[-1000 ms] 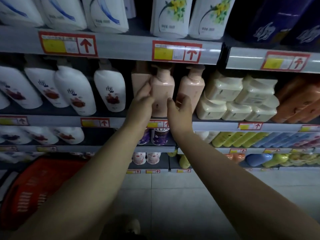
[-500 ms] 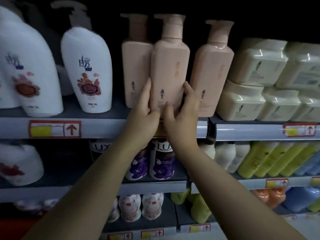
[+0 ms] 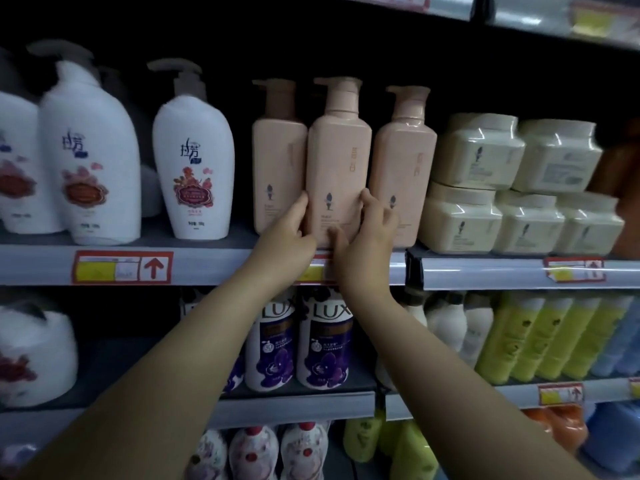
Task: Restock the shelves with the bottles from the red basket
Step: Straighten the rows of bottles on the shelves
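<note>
Both hands are up at the grey metal shelf now. The left hand is curled round the left edge of the middle pale pink plastic pump bottle, fingers pressed flat against its side, and the right hand is clamped on the opposite edge, thumb across the lower front of the label. So that bottle is gripped low down from both sides, upright, its base right at the front lip of the shelf. It stands a touch forward of its two matching neighbours, the left pink pump bottle just behind its shoulder and the right pink pump bottle close alongside. Further left sit the rounded white pump bottles with red flower labels, and to the right the stacked cream square tubs. A red-framed price tag with an up arrow runs along the shelf edge. On the shelf below, directly under the forearms, two white and purple bottles lettered LUX stand side by side, with yellow-green bottles off to the right.
</note>
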Demonstrator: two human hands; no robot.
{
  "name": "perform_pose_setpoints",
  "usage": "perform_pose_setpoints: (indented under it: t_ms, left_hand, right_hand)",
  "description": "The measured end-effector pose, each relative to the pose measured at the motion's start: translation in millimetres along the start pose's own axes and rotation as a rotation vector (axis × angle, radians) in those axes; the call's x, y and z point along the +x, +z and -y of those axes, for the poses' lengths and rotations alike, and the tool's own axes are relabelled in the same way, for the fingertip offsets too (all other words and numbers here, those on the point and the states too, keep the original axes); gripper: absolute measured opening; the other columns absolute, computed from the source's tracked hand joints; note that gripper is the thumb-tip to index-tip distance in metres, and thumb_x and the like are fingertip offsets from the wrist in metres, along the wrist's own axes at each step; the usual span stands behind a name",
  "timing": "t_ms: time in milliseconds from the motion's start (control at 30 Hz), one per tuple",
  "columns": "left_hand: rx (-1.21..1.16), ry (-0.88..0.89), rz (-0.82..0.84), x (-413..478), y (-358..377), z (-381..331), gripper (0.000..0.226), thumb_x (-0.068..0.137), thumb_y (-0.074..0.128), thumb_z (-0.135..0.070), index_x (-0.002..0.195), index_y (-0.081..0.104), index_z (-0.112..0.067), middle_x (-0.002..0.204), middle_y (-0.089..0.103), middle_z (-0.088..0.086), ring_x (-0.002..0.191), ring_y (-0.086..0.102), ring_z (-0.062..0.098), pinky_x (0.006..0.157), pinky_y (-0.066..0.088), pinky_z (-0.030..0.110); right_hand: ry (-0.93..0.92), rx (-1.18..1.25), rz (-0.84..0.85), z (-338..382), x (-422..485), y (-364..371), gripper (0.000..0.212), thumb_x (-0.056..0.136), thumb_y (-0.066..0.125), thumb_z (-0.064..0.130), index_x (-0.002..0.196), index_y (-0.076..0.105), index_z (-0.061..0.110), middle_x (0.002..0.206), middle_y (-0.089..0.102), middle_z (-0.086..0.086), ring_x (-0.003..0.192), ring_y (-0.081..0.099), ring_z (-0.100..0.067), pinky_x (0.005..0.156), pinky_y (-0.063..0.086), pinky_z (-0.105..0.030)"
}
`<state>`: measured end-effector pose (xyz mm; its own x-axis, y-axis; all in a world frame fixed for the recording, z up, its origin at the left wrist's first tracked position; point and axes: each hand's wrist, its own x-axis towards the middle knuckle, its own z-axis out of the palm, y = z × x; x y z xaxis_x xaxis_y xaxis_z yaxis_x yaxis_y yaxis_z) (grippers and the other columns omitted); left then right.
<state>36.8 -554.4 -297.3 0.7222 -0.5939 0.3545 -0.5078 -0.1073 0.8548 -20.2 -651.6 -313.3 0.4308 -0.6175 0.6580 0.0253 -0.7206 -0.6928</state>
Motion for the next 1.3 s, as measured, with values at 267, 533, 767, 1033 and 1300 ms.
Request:
perform_pose_setpoints:
  t_ms: [267,533,767,1033,1300]
  left_hand:
    - [0.021,-0.002,0.059,2,-2,-7,0.078,0.090,0.042,0.003,0.152,0.012,-0.033,0.155,0.030,-0.009,0.139,0.031,0.005,0.115,0.026,0.028]
    - [-0.070,-0.024,0.077,4,-5,-14,0.072,0.091,0.040,0.009,0.152,0.019,-0.022,0.155,0.031,-0.003,0.140,0.032,0.007,0.107,0.027,0.019]
    - [-0.243,0.020,-0.242,5,-17,-15,0.055,0.091,0.037,0.009,0.141,0.042,-0.014,0.142,0.047,0.001,0.127,0.046,0.008,0.101,0.041,0.019]
    - [-0.192,-0.080,-0.250,19,-41,-3,0.072,0.085,0.047,-0.017,0.151,0.020,-0.029,0.154,0.033,0.004,0.135,0.041,0.023,0.110,0.039,0.046]
    - [-0.232,-0.173,-0.111,28,-54,-4,0.045,0.084,0.043,-0.017,0.128,0.051,-0.013,0.119,0.064,0.013,0.108,0.063,0.026,0.100,0.049,0.043]
  right_hand:
    - [-0.011,-0.006,-0.042,1,-4,-1,0.059,0.086,0.059,0.002,0.140,0.035,0.010,0.135,0.035,-0.011,0.126,0.038,-0.025,0.107,0.031,-0.025]
    - [-0.048,0.044,-0.073,7,-7,-5,0.053,0.085,0.062,0.002,0.134,0.042,0.009,0.130,0.038,-0.008,0.122,0.043,-0.023,0.106,0.039,-0.033]
    - [-0.034,0.232,0.246,52,-16,2,0.042,0.094,0.049,0.010,0.135,0.042,0.013,0.131,0.053,-0.004,0.114,0.052,-0.009,0.091,0.042,-0.013]
    - [0.265,0.155,0.513,82,2,19,0.045,0.096,0.046,0.016,0.136,0.028,0.007,0.137,0.044,-0.011,0.121,0.048,-0.024,0.096,0.037,-0.027]
    - [0.589,0.323,0.377,86,23,54,0.054,0.089,0.053,0.017,0.136,0.031,0.001,0.140,0.044,-0.016,0.122,0.049,-0.031,0.101,0.038,-0.035]
